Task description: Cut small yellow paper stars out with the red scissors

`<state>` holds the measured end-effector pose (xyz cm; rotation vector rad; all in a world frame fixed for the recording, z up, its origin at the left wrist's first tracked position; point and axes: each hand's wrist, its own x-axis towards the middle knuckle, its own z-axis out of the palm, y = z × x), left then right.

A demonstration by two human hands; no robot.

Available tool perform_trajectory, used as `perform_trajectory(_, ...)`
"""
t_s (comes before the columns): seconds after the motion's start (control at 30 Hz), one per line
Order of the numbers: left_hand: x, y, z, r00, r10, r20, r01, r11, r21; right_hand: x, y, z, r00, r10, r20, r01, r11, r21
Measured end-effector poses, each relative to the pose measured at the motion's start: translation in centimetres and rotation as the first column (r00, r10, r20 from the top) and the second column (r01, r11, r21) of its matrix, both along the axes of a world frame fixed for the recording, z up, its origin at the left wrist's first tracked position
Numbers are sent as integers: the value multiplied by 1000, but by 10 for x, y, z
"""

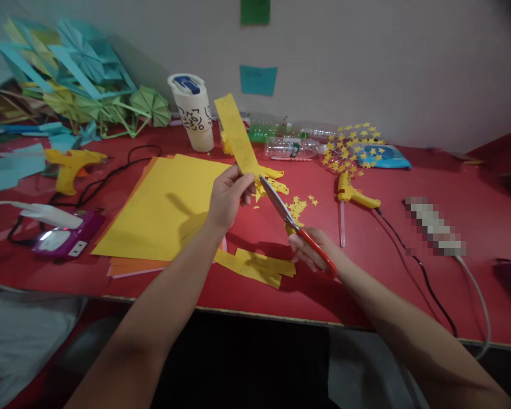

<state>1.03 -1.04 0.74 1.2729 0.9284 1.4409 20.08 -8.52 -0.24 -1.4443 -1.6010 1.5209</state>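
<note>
My left hand [230,196] pinches the lower end of a yellow paper strip [237,133], which points up and to the left. Scissors with red handles [317,250] are held in my right hand [310,250], their blade tips close to the strip's lower end. Beneath and between the hands, small yellow stars [297,209] and yellow scraps [275,180] lie on the red table [255,233]. More yellow strips [259,266] rest near the table's front edge.
Yellow sheets [162,204] lie at left. A white cup [193,116], plastic bottles [292,147] and a star-covered clear object [344,150] stand or lie behind. Glue guns [72,165] [355,194] sit on both sides, with cords trailing. Folded paper shapes [85,68] fill the back left.
</note>
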Motion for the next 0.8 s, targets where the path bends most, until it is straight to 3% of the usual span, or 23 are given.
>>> perform_trajectory(0.27,-1,0,1,996,19,-90,-16,999,38,5,1,-3,1000,24,19,-24,999,25)
perform_trajectory(0.8,-1,3,1,999,-12,-52,16,997,73,7,2,-2,997,60,37,-62,998,30)
